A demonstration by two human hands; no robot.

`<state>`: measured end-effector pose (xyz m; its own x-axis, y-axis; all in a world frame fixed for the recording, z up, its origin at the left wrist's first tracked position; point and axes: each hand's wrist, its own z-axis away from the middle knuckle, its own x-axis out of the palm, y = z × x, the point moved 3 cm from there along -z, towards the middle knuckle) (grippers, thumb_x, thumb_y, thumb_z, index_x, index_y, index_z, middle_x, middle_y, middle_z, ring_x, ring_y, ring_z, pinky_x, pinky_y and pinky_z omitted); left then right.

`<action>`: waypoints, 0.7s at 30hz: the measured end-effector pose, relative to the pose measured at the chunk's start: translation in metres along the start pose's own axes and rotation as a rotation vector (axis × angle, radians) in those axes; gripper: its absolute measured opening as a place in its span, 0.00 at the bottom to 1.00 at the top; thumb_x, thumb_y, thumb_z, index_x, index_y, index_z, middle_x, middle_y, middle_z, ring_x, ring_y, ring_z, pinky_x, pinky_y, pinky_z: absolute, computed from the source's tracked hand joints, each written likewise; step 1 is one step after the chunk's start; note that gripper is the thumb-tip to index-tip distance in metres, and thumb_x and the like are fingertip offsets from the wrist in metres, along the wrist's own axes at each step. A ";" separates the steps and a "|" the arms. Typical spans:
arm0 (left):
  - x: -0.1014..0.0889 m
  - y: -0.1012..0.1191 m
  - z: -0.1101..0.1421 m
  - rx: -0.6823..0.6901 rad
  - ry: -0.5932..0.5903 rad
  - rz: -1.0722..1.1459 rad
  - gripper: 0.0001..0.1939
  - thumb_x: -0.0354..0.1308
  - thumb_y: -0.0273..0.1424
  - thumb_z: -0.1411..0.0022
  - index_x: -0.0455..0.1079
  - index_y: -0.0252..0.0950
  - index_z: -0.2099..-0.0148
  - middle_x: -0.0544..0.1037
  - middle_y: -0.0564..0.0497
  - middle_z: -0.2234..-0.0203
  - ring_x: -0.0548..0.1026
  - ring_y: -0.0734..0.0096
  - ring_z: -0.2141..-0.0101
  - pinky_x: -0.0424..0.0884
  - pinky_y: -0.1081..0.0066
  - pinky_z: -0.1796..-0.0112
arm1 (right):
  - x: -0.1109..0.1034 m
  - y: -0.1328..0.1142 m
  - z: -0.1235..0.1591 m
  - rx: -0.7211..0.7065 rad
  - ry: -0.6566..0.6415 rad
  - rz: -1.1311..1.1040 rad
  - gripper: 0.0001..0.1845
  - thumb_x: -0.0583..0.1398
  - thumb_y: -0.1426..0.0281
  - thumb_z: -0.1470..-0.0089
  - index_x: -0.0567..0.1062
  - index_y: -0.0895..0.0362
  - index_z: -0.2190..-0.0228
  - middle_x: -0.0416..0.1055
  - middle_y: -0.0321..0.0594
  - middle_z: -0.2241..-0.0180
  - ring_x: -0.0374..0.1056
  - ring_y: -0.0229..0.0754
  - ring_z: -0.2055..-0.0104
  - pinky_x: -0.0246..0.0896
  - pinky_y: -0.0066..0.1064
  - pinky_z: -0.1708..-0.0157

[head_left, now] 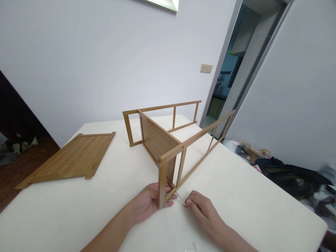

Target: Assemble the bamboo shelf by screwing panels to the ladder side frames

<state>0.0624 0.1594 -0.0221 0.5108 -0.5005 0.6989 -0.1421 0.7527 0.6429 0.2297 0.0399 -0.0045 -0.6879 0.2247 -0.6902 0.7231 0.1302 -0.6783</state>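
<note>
A wooden rack (201,134) lies on its side on the white table (126,196). It has two ladder-like side frames, with a shelf panel (160,134) between them. My left hand (148,203) is wrapped round the near lower corner of the rack, with fingers passing behind and under the rail. My right hand (203,211) pinches a thin metal hex key (181,198), whose far tip meets the rail at that same corner. Whether the tip sits inside a bolt is too small to tell. A brass-coloured bolt head (184,148) shows in the upper rail.
A second wooden panel (73,157) lies flat on the left of the table. A small clear plastic piece (193,247) is at the near edge. Behind is a wall with a light switch (206,68) and a doorway. Clothes (286,178) lie piled beyond the right edge.
</note>
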 end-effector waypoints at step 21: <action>-0.001 -0.001 -0.001 -0.001 0.017 0.011 0.13 0.66 0.21 0.47 0.77 0.28 0.57 0.78 0.37 0.53 0.77 0.50 0.50 0.72 0.61 0.49 | 0.002 -0.020 0.013 -0.398 0.245 0.517 0.06 0.54 0.78 0.40 0.67 0.55 0.65 0.67 0.41 0.69 0.62 0.41 0.69 0.60 0.33 0.70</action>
<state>0.0628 0.1595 -0.0232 0.5235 -0.4847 0.7007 -0.1469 0.7588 0.6346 0.2131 0.0253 0.0048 -0.2487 0.5585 -0.7914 0.9543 0.2809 -0.1017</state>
